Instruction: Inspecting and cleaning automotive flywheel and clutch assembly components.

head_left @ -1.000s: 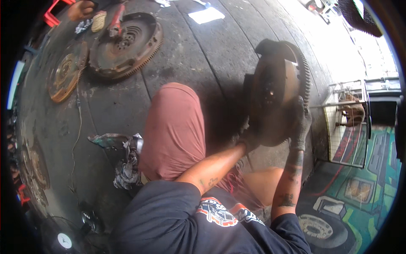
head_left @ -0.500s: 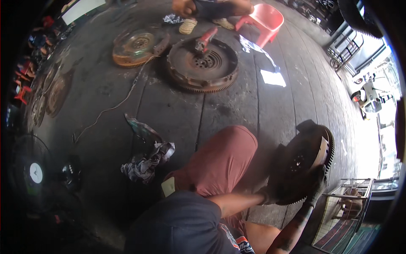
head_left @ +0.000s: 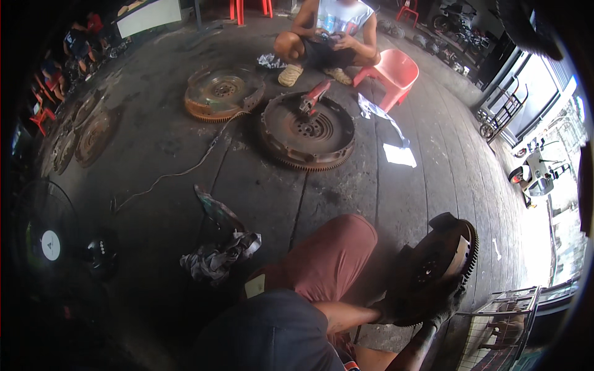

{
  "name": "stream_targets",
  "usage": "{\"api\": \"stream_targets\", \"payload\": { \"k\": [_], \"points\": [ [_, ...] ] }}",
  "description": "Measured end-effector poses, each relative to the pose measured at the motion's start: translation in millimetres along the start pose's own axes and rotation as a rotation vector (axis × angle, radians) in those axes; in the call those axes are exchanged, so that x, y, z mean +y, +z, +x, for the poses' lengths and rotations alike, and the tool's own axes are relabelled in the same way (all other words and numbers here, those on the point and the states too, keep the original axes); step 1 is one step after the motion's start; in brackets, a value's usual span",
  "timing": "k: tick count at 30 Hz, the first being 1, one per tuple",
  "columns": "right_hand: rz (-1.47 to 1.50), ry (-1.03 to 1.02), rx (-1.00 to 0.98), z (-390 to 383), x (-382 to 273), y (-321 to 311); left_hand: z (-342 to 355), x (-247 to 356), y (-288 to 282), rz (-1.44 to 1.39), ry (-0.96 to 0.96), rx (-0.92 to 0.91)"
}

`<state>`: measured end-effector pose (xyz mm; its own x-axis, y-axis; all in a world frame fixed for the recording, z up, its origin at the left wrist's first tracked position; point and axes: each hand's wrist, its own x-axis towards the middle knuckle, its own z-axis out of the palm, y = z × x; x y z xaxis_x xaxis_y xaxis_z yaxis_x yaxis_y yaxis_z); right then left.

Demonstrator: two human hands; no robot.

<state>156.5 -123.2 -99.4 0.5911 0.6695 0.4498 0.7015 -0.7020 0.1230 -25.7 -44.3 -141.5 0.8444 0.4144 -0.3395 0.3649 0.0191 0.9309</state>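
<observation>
A dark flywheel [head_left: 427, 263] with a toothed ring round its rim stands tilted on edge to the right of my bent knee. My left hand [head_left: 385, 308] grips its lower left edge, with the fingers partly hidden in shadow. On the near right side, my right hand [head_left: 450, 304] is closed round the toothed rim. Both hands look blackened with grime.
Two rusty flywheels lie ahead, the left one [head_left: 213, 111] and a larger one [head_left: 291, 143] bearing a red power tool [head_left: 317, 96]. Beyond squats a person [head_left: 343, 25] beside a red chair [head_left: 393, 73]. Crumpled paper [head_left: 216, 263] lies left; a wire cage [head_left: 495, 328] stands right.
My view has tilted up, so the scene sits lower and more of the squatting person shows. Both hands keep hold of the flywheel, which stays beside my knee.
</observation>
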Motion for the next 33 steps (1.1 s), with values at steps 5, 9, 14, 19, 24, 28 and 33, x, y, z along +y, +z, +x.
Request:
{"api": "stream_targets", "payload": {
  "k": [5, 9, 14, 19, 24, 28, 33],
  "points": [
    [0.145, 0.111, 0.085, 3, 37, 67, 10, -11, 22, -0.011, 0.12, 0.113],
    [-0.065, 0.031, 0.064, 8, -4, 29, 21, -16, 28, -0.012, 0.195, 0.238],
    [-0.007, 0.011, 0.012, 26, -3, 33, 35, -14, 32, -0.008, 0.29, 0.357],
    [0.033, 0.021, -0.078, 46, 6, 38, 49, -10, 34, 0.002, 0.364, 0.422],
    [0.287, 0.247, -0.04, 59, -31, 30, 33, 34, -15, -0.127, 0.559, 0.315],
    [0.675, 0.557, 0.041, 58, 2, 24, -43, 138, -84, 0.093, 0.623, 0.298],
    [0.737, 0.504, 0.022, 88, -22, 37, -52, 158, -134, 0.467, 0.684, 0.334]
  ]
}}
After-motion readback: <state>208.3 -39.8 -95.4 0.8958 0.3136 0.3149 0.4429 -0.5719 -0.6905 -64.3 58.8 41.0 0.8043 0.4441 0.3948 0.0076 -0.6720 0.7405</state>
